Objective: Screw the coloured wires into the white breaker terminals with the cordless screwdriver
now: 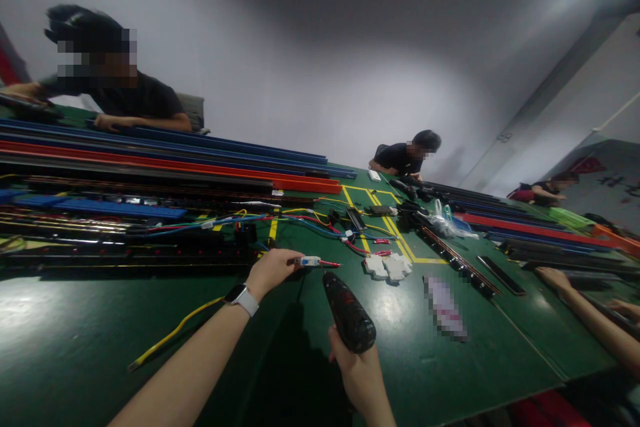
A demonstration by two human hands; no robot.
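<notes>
My left hand, with a watch on its wrist, is closed on a small white block with some blue on it. A red-sleeved wire sticks out of the block's right side. Wrapped round a black power screwdriver is my right hand. The screwdriver's tip points up and away, close to the wire and just below it. Several white blocks lie together to the right of my left hand. Red wire ends rest behind them. A yellow wire lies beside my left forearm.
Long black rails and blue and orange strips cover the left of the green table. Coloured wires cross its middle. A co-worker's hand is at the right. People sit across the table.
</notes>
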